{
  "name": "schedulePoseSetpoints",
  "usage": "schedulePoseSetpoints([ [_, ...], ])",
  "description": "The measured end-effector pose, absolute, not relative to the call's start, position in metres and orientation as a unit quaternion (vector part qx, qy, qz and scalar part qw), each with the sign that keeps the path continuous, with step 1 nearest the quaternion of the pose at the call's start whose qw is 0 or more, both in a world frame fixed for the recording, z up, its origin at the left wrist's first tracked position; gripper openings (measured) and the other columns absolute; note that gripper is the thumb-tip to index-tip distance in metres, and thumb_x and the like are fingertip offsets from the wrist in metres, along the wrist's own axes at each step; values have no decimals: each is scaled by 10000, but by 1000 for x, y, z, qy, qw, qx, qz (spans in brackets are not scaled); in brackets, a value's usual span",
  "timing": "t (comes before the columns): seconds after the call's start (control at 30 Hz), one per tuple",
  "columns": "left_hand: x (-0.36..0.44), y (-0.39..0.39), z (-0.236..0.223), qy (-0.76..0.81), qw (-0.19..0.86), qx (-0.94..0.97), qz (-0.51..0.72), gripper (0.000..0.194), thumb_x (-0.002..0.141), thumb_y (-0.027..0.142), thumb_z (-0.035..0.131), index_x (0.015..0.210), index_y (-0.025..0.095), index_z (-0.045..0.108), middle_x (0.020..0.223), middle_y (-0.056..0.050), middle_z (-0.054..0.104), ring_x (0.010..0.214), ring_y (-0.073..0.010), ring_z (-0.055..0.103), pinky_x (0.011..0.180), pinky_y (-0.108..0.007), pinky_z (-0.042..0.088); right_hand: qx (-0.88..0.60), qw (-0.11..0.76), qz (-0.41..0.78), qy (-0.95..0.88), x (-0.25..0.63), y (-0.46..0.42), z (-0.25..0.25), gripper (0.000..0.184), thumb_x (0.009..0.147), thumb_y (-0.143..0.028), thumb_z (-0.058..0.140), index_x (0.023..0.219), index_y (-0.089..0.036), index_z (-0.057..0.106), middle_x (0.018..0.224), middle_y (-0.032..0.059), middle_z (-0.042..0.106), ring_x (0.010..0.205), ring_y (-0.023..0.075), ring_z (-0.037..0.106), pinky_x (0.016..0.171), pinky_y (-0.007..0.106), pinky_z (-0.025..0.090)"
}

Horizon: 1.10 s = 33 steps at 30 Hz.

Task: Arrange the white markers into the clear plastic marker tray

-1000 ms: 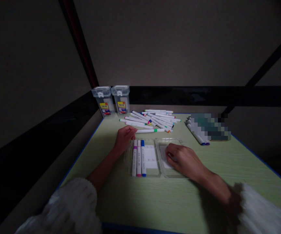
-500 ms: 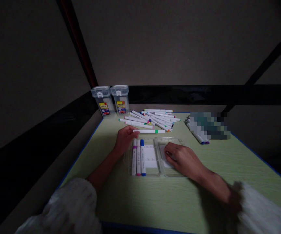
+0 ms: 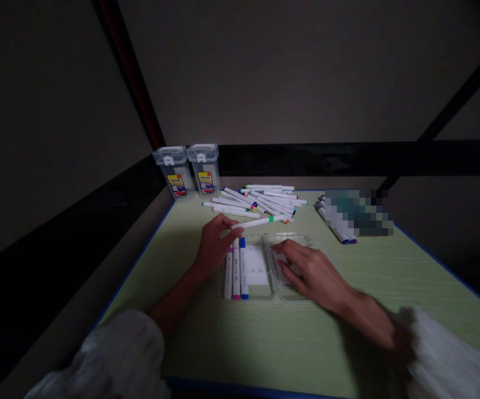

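Note:
My left hand (image 3: 215, 242) pinches the left end of a white marker with a green band (image 3: 254, 223), held above the back edge of a clear plastic case. The case (image 3: 274, 296) lies unfolded on the table, hinge in the middle. Its left half holds three white markers side by side: one with a purple band (image 3: 228, 277), one with a pink end (image 3: 236, 277) and one with blue ends (image 3: 244, 271). Over the right half rests my right hand (image 3: 309, 269), fingers apart and holding nothing, fingertips near the hinge.
A loose pile of white markers (image 3: 265, 200) lies at the back of the green table (image 3: 273, 343). Two clear lidded containers (image 3: 177, 174) stand at the back left. More markers (image 3: 335, 224) lie at the right beside a blurred-out dark item (image 3: 367, 216).
The marker in my left hand has tilted, its green-banded end rising. My right hand's fingers have spread out and shifted slightly left toward the hinge.

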<state>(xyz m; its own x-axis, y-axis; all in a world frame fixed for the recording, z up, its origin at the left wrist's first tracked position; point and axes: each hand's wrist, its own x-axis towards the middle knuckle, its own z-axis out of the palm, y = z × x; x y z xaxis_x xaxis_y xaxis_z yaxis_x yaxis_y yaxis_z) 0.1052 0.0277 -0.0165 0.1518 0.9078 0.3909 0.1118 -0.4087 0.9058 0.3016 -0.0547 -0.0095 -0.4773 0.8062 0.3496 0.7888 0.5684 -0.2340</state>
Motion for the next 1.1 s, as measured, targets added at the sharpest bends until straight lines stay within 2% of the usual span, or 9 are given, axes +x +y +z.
schedulePoseSetpoints([
  [0.2, 109, 15, -14, 396, 319, 688, 518, 186, 640, 296, 638, 697, 144, 547, 698, -12, 624, 665, -128, 576, 647, -247, 444, -448, 249, 13, -858, 300, -57, -12, 472, 818, -156, 369, 1280, -119, 276, 1091, 119, 539, 966, 212, 526, 803, 368, 463],
  [0.43, 112, 5, -11, 377, 284, 722, 506, 155, 663, 279, 625, 717, 149, 562, 740, -21, 636, 721, -141, 589, 673, -249, 443, -449, 269, 18, -852, 300, -56, -13, 597, 817, -163, 362, 1357, -139, 107, 1185, 132, 484, 1010, 221, 510, 827, 397, 463],
  [0.77, 116, -5, -10, 350, 171, 790, 474, 113, 676, 239, 618, 720, 155, 557, 703, -5, 632, 645, -106, 582, 614, -210, 462, -454, 273, 14, -848, 299, -54, -17, 626, 804, -161, 379, 1362, -137, 95, 1187, 141, 472, 1039, 228, 489, 804, 384, 476],
  [1.1, 115, -5, -19, 157, 21, 863, 480, 95, 714, 156, 573, 800, 166, 534, 751, -40, 614, 740, -129, 568, 669, -265, 475, -442, 257, 40, -858, 297, -55, -12, 570, 823, -154, 353, 1354, -165, 147, 1213, 124, 451, 1086, 220, 450, 863, 408, 444],
])
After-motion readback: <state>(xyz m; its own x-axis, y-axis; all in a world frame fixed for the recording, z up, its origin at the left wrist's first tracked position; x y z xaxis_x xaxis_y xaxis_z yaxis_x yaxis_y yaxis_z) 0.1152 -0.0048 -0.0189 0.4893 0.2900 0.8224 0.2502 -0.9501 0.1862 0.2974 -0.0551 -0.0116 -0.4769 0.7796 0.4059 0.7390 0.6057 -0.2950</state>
